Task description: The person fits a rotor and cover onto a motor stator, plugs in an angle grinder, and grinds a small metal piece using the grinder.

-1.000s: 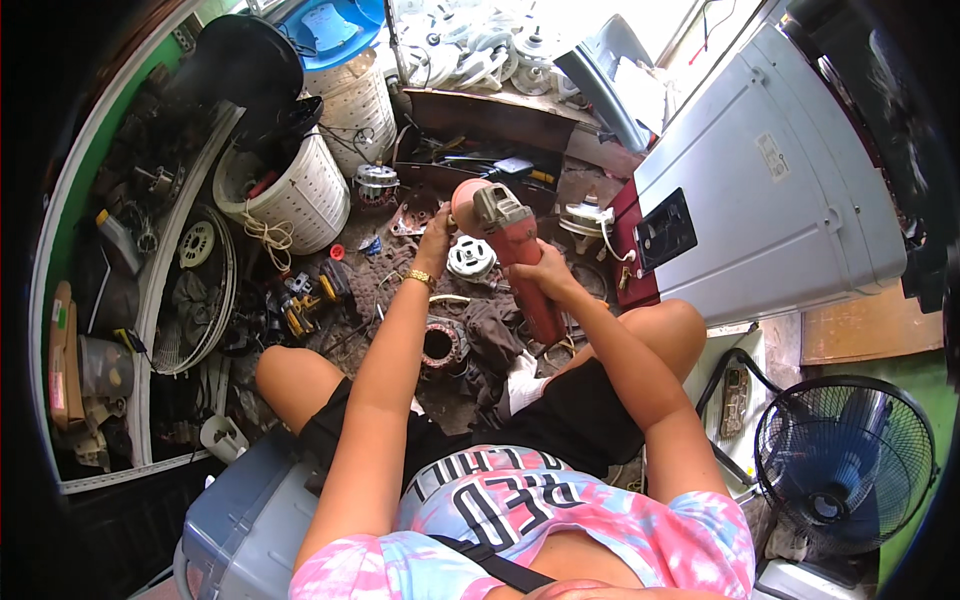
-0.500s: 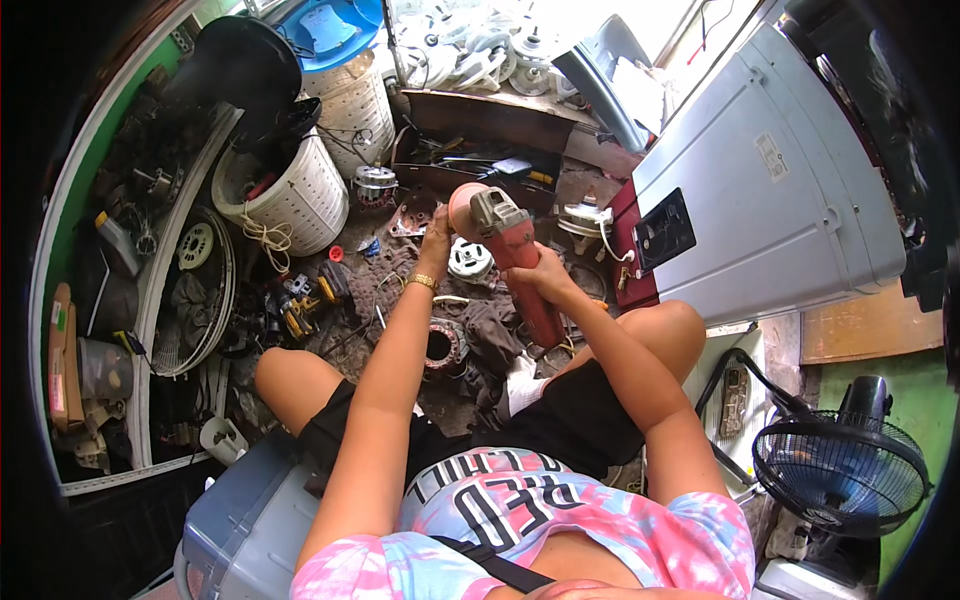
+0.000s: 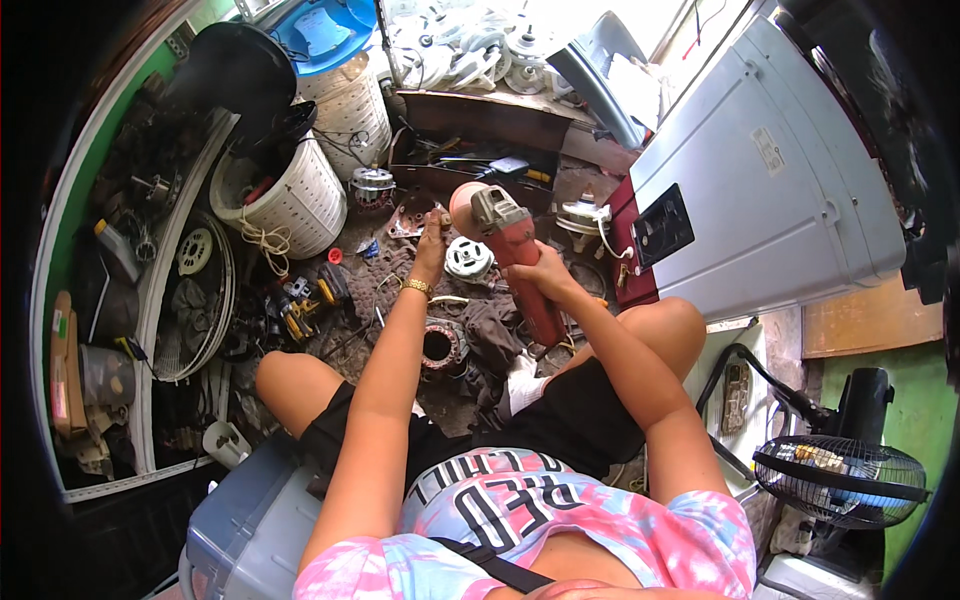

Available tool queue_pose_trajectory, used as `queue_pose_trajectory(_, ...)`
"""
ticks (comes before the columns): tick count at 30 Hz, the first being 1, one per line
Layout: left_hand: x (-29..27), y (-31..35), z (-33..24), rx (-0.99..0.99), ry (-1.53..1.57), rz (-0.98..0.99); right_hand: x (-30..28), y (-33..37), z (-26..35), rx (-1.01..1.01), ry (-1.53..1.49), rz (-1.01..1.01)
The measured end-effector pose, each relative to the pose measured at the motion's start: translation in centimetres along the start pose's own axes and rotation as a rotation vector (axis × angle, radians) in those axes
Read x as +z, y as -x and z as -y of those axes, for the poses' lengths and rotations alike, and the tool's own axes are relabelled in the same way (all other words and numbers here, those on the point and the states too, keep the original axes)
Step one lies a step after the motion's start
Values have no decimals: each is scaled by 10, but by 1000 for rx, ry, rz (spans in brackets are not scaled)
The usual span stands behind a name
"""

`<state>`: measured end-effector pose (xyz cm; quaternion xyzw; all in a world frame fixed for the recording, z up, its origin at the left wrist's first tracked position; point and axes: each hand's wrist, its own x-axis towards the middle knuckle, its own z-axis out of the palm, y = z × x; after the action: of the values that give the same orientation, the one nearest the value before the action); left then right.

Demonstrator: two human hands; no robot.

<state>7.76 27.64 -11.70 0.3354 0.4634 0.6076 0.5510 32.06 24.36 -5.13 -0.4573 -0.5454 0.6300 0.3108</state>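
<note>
Gripping the red angle grinder (image 3: 515,262) as before, the right hand (image 3: 545,272) stays wrapped; the left hand (image 3: 433,240) still pinches its head.

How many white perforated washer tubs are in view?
2. One white perforated tub lies tilted on the floor at upper left; the other tub stands behind it under the blue lid. Clutter may hide more.

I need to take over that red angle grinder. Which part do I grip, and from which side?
Grip the angle grinder around its long red body, probably from the person's right side, where the right hand already wraps the middle. The barrel is narrow and runs lengthwise toward the person, so fingers can close round it. Keep off the far head end, where the disc sits and the left hand is working.
</note>
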Motion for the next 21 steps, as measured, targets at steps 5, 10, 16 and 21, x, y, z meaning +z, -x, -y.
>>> queue_pose_trajectory(5,7,-2,8,3,-44,56,-9,1,-7,3,-2,-13)
queue_pose_trajectory(10,-27,-14,26,264,-480,111,2,-2,-2,-20,-4,4)
queue_pose_trajectory(16,-29,-16,34,615,-823,175,-5,-5,-12,-21,65,-27)
queue_pose_trajectory(21,-5,-13,22,355,-432,124,-6,-2,-13,2,15,2)
